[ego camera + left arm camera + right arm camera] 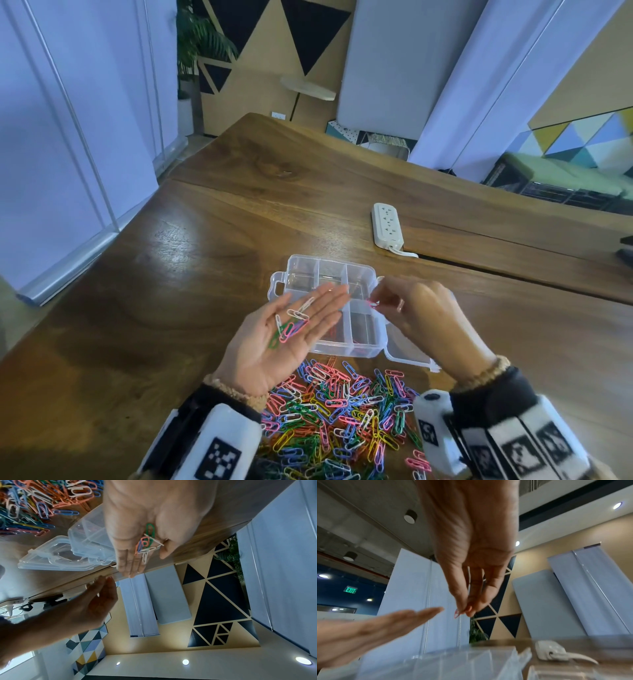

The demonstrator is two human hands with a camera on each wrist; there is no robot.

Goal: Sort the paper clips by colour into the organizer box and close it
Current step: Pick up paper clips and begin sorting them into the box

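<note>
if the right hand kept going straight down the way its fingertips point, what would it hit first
Most likely the organizer box: the right hand, pinching a pink clip, hangs over its right-hand compartments. Which compartment is unclear, since depth is hard to judge.

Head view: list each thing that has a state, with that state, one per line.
organizer box: lid open, compartments mostly empty.
left hand: flat, palm up, carrying a few mixed clips.
right hand: pinching a pink clip over the box.
clip pile: unsorted, on the table.
power strip: nothing plugged in.
</note>
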